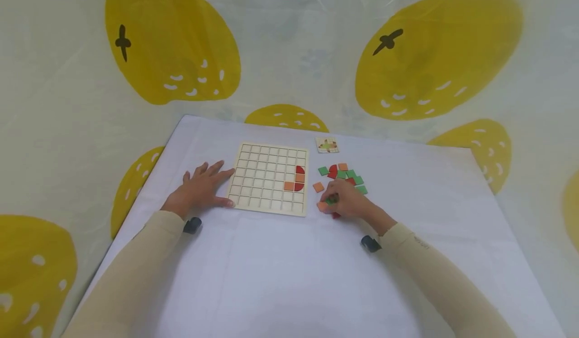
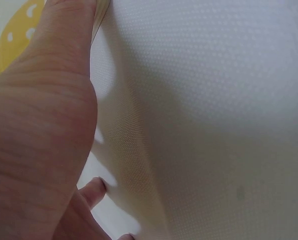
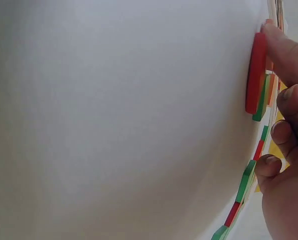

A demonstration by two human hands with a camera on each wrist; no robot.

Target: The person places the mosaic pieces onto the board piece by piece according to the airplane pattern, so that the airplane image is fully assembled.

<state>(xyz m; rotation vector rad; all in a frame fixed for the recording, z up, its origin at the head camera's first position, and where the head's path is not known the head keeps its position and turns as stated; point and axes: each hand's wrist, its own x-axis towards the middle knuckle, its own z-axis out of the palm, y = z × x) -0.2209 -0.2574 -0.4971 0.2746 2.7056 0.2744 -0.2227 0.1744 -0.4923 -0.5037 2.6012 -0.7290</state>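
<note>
A pale grid board (image 1: 267, 204) lies flat on the white table. Red quarter-round tiles (image 1: 299, 186) and orange square tiles (image 1: 288, 186) sit in cells on its right side. My left hand (image 1: 197, 189) is spread at the board's left edge, with thumb and index finger touching it. Right of the board, my right hand (image 1: 346, 200) has its fingers bent and pinches an orange square tile (image 1: 321, 206) at the fingertips. Near the right hand, a red tile (image 3: 256, 75) and a green tile (image 3: 261, 102) are close by. The left wrist view mostly shows palm and cloth.
Green, red and orange tiles (image 1: 352, 174) lie loosely scattered beyond my right hand. One orange tile (image 1: 318, 187) lies apart, nearer the board. A small pattern card (image 1: 327, 145) lies behind them. White cloth covers the table (image 1: 271, 272); a curtain with yellow fruit prints (image 1: 434, 51) hangs behind.
</note>
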